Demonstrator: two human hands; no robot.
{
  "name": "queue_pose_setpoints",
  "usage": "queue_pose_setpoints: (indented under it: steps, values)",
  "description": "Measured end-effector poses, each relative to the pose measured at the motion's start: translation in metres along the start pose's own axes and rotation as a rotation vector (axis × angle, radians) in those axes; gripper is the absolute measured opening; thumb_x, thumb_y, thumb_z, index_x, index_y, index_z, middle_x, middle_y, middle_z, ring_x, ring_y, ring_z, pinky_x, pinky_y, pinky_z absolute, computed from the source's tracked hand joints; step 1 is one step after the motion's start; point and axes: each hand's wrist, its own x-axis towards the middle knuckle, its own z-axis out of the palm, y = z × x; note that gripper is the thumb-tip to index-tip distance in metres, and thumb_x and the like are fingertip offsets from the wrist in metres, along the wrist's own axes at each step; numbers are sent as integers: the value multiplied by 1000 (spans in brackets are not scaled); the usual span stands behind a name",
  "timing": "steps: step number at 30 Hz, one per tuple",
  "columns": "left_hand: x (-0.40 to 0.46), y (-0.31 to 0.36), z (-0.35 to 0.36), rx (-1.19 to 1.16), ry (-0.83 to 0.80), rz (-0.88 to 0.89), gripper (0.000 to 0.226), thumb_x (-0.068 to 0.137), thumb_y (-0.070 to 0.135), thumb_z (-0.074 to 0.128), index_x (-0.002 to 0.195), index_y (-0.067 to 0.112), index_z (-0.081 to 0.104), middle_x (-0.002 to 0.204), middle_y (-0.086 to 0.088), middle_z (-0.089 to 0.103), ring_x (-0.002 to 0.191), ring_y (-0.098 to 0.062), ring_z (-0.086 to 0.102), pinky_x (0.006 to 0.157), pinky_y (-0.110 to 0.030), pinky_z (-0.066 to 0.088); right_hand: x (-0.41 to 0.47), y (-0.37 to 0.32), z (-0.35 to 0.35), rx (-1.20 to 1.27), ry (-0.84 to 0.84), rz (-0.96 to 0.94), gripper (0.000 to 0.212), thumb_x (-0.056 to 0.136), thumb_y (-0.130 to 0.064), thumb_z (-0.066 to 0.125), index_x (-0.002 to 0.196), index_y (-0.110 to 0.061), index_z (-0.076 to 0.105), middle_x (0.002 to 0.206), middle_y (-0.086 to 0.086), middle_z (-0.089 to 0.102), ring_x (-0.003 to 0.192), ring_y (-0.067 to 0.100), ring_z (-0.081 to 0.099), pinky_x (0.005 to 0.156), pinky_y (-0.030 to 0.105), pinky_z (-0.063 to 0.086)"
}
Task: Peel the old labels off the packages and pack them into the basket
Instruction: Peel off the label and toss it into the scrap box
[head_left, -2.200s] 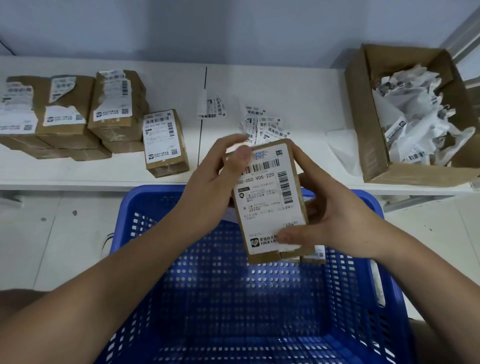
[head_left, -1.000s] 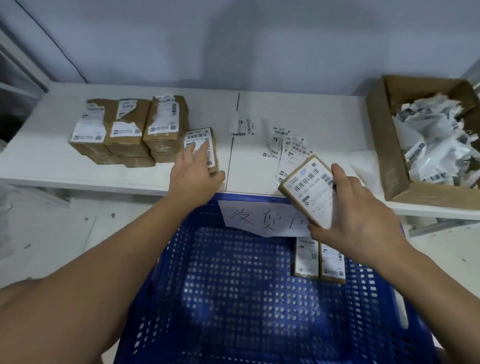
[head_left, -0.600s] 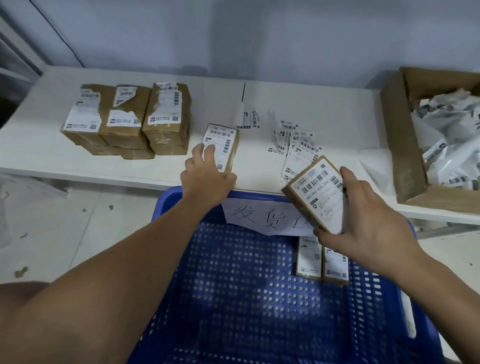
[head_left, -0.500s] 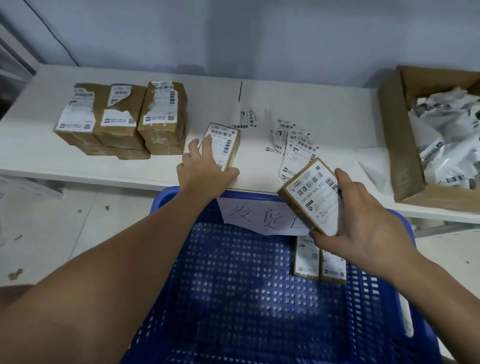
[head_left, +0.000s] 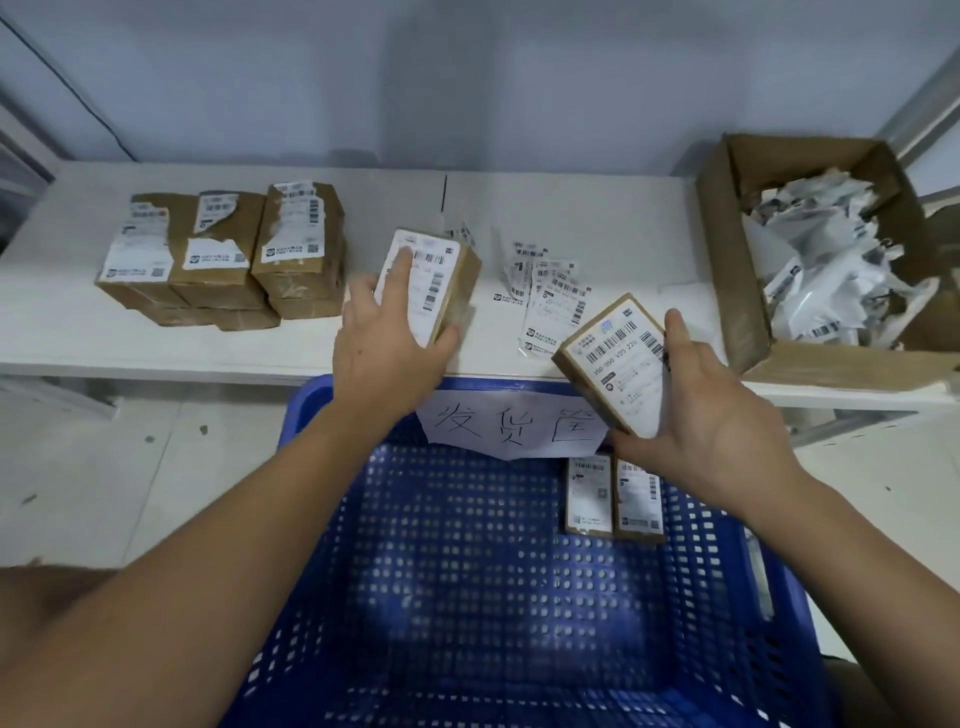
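My left hand (head_left: 387, 353) grips a small brown package (head_left: 434, 283) with a white label, lifted just above the white table's front edge. My right hand (head_left: 706, 415) holds a second labelled package (head_left: 613, 364) tilted over the far right rim of the blue basket (head_left: 467, 597). Two labelled packages (head_left: 613, 496) stand side by side inside the basket against its far wall. A stack of several brown packages (head_left: 223, 260) with torn labels sits on the table at the left.
Peeled labels (head_left: 550, 291) lie scattered on the white table (head_left: 597, 218) between my hands. A cardboard box (head_left: 748, 291) full of crumpled label scraps stands at the right. A handwritten paper sign (head_left: 509, 423) hangs on the basket's far wall.
My left hand went from peeling to the table, took a package beside the stack and drew it right and toward me. My right hand kept its package over the basket rim.
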Motion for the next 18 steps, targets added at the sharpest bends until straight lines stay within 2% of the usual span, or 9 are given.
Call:
queue_pose_setpoints:
  steps: [4, 6, 7, 9, 12, 15, 18]
  values:
    - [-75, 8, -5, -145, -5, 66, 92, 85, 63, 65, 158, 37, 17, 140, -1, 36, 115, -19, 51, 85, -38, 55, -24, -3, 6, 56, 3, 8, 127, 73, -63, 75, 160, -22, -8, 147, 4, 42, 127, 25, 50, 84, 42, 50]
    - [-104, 5, 9, -287, -90, -25, 92, 85, 66, 65, 158, 38, 17, 135, 5, 35, 109, -13, 53, 77, -29, 54, -40, -7, 22, 85, -62, 39, 128, 69, -65, 76, 159, -26, -6, 147, 2, 43, 126, 24, 51, 86, 42, 52]
    - [-116, 1, 17, -345, -140, -77, 93, 85, 65, 66, 159, 37, 17, 135, 6, 34, 110, -12, 53, 78, -28, 52, -48, -10, 34, 118, -102, 67, 127, 67, -66, 77, 158, -28, -3, 146, 1, 44, 125, 24, 53, 88, 42, 52]
    - [-138, -9, 39, -377, -227, -161, 92, 86, 60, 68, 160, 36, 18, 142, 4, 33, 116, -14, 50, 86, -30, 47, -61, -14, 61, 181, -183, 125, 122, 66, -70, 76, 156, -30, 3, 143, 0, 45, 123, 24, 55, 91, 44, 53]
    - [-159, -27, 71, -328, -338, -240, 91, 86, 54, 64, 160, 38, 14, 145, 1, 32, 114, -15, 47, 88, -35, 49, -66, -16, 108, 190, -262, 208, 120, 75, -77, 65, 158, -25, -3, 149, 4, 39, 128, 28, 50, 96, 47, 51]
    - [-165, -43, 99, -260, -417, -280, 94, 81, 70, 55, 159, 40, 12, 140, -2, 34, 111, -20, 49, 91, -41, 53, -55, -18, 153, 187, -273, 309, 117, 82, -75, 59, 160, -14, -5, 150, 11, 36, 131, 32, 43, 103, 47, 44]
    - [-163, -61, 125, -222, -442, -305, 97, 73, 77, 47, 156, 43, 11, 136, -1, 34, 111, -27, 52, 90, -50, 55, -31, -23, 195, 234, -315, 483, 111, 79, -65, 69, 156, -13, 8, 150, 14, 37, 133, 35, 42, 105, 47, 42]
